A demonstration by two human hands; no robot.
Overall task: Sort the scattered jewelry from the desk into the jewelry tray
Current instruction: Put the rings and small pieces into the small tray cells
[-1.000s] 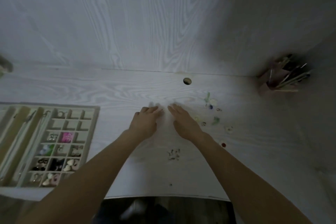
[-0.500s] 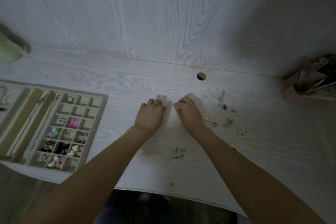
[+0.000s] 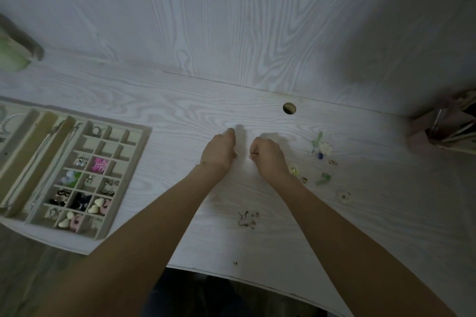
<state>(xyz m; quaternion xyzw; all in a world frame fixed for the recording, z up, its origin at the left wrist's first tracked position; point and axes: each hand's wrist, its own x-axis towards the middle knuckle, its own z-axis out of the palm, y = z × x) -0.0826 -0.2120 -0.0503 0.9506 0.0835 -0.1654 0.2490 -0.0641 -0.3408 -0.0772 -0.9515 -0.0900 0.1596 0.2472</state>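
The beige jewelry tray (image 3: 116, 123) lies at the desk's left, with earrings in several of its small compartments. My left hand (image 3: 219, 152) and right hand (image 3: 269, 156) sit close together mid-desk, both with fingers curled. The right hand pinches a thin dark earring (image 3: 253, 153) at its fingertips; nothing shows in the left hand. Scattered jewelry lies to the right: a white flower piece (image 3: 325, 149), a green piece (image 3: 324, 179) and a pale round piece (image 3: 343, 196). A small dark cluster (image 3: 247, 219) lies between my forearms.
A cable hole (image 3: 289, 108) sits in the desk behind my hands. A pink holder with pens (image 3: 448, 128) stands at the far right, a green object (image 3: 13, 56) at the far left. The desk's curved front edge (image 3: 231, 278) runs below my arms.
Both hands went from flat with straight fingers to curled. The right hand has lifted a small piece off the desk. The view shifted, so the tray shows more fully.
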